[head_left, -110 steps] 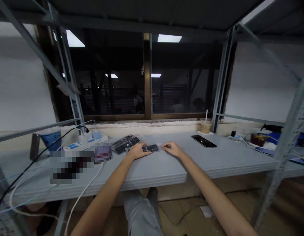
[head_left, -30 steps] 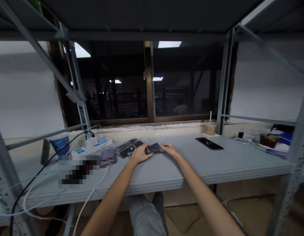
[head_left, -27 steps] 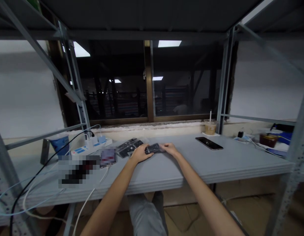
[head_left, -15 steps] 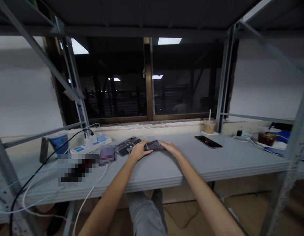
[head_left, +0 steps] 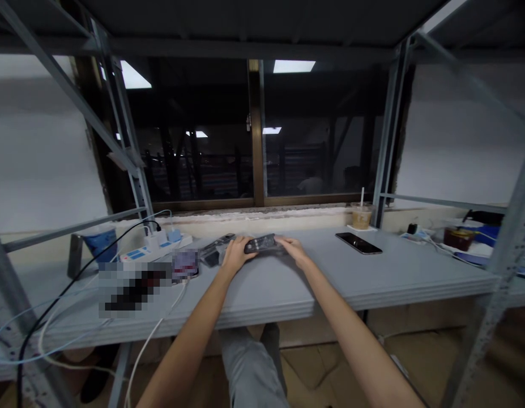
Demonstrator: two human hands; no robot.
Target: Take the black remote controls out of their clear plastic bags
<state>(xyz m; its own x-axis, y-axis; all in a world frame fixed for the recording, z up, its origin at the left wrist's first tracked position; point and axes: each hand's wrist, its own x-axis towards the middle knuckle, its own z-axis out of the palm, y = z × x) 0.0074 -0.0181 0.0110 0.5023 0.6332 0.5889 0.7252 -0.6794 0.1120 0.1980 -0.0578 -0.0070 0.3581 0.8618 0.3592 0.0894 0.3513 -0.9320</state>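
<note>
A dark, flat, oblong item in clear plastic wrap (head_left: 262,243) is held between both hands, just above the grey table. Its left end is gripped by my left hand (head_left: 237,254), the thumb along the near edge. The fingers of my right hand (head_left: 293,249) pinch the wrap at its right end. More dark items in clear plastic (head_left: 212,252) lie on the table directly left of my left hand, partly covered by it.
On the left are a white power strip (head_left: 156,249), a phone with a white cable (head_left: 186,265), a blue container (head_left: 101,246) and loose cables. Toward the right lie a black phone (head_left: 358,243) and a drink cup with a straw (head_left: 361,217). Metal shelf posts (head_left: 387,136) frame the table (head_left: 372,283).
The wrapped item has turned slightly in my hands, and its dark face shows more clearly. My left hand has shifted a little left. The whole view has moved slightly.
</note>
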